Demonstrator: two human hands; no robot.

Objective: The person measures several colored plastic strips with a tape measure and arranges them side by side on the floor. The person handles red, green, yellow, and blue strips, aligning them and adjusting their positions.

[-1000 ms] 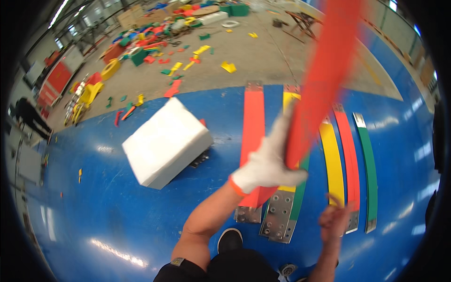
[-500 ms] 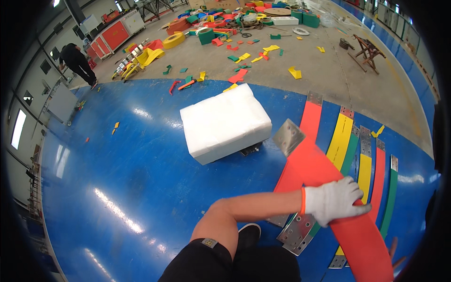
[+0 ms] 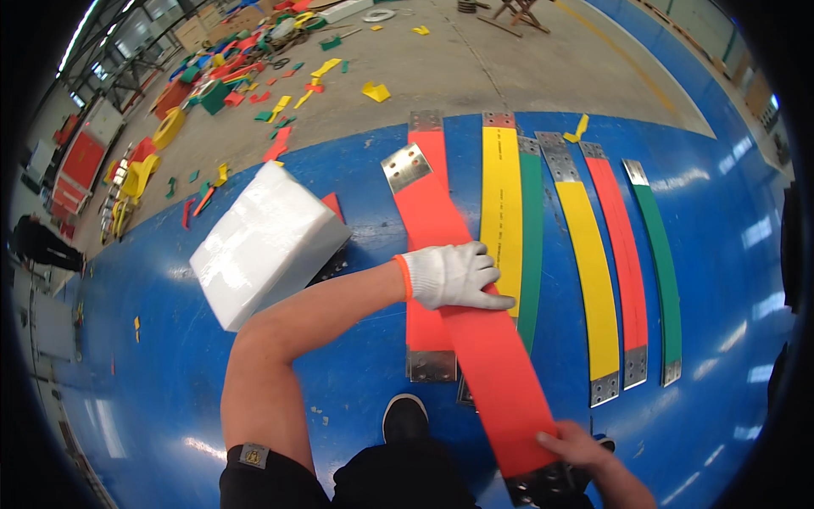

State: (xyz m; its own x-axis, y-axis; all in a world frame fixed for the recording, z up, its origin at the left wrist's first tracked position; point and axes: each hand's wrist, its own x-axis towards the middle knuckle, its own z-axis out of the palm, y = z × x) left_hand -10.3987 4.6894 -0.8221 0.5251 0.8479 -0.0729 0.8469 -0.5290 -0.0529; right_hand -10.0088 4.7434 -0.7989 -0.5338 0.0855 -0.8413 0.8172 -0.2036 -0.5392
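Observation:
A red-sleeved busbar, a flat bar with drilled bare metal ends, slants up and to the left in front of me. My left hand, in a white knitted glove with an orange cuff, is closed over its middle. Close to its lower end, my bare right hand grips the right edge, thumb on top. Beneath and behind the held bar, another red busbar lies on the blue floor. Just right of my glove are a yellow busbar and a green busbar.
A white foam-like block sits at the left on something dark. Farther right lie another yellow busbar, a thin red one and a thin green one. Coloured scraps litter the grey floor beyond. A person bends at far left.
My view has swung right, so the block and floor bars appear farther left. The held busbar's lower end now shows. My right hand, blurred at the lower right before, is now clearly on it.

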